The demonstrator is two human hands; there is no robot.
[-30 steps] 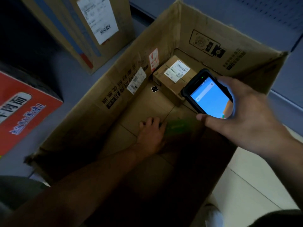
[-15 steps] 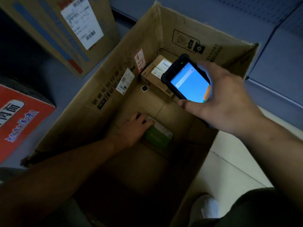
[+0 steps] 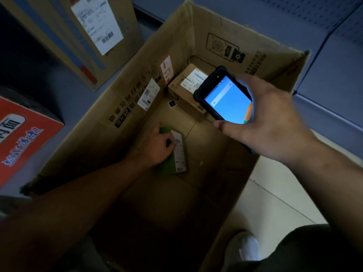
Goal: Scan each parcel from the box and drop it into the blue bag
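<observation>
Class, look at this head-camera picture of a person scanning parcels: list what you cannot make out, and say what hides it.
1. Blue bag: not in the head view at all.
2. Brown parcel in the far corner: its near end is covered by the scanner in the right hand.
3. Green parcel: partly covered by the left hand; label print too small to read.
4. Near end of the big box: too dark to see.

The grey floor (image 3: 64, 91) carries the open cardboard box (image 3: 137, 91) and two neighbouring cartons.
</observation>
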